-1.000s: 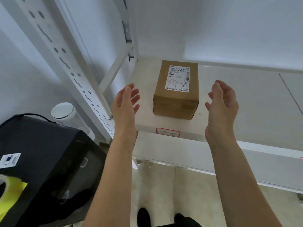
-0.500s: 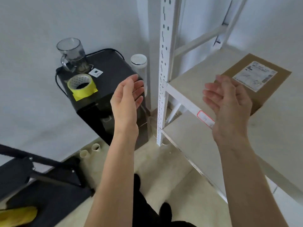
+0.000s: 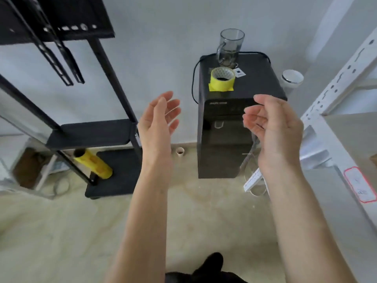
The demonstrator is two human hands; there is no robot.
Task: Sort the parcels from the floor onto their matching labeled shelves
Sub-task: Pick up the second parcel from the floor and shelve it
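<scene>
The view has swung left since the earlier frames: the brown cardboard parcel, set on the shelf before, now shows only as a brown sliver (image 3: 373, 159) at the right edge, on the pale shelf board (image 3: 346, 139) of the white metal rack, above a red-bordered paper label (image 3: 360, 184). Both hands remain raised, palms facing each other. The left hand (image 3: 157, 127) has its fingers spread and loose, grasping nothing; the right hand (image 3: 273, 129) is lightly curled and also empty. Between them stands a tall black box-shaped appliance (image 3: 224, 139) carrying a yellow tape roll (image 3: 222, 78) and a clear glass mug (image 3: 229, 48). A black metal stand (image 3: 114, 82) rises at left.
</scene>
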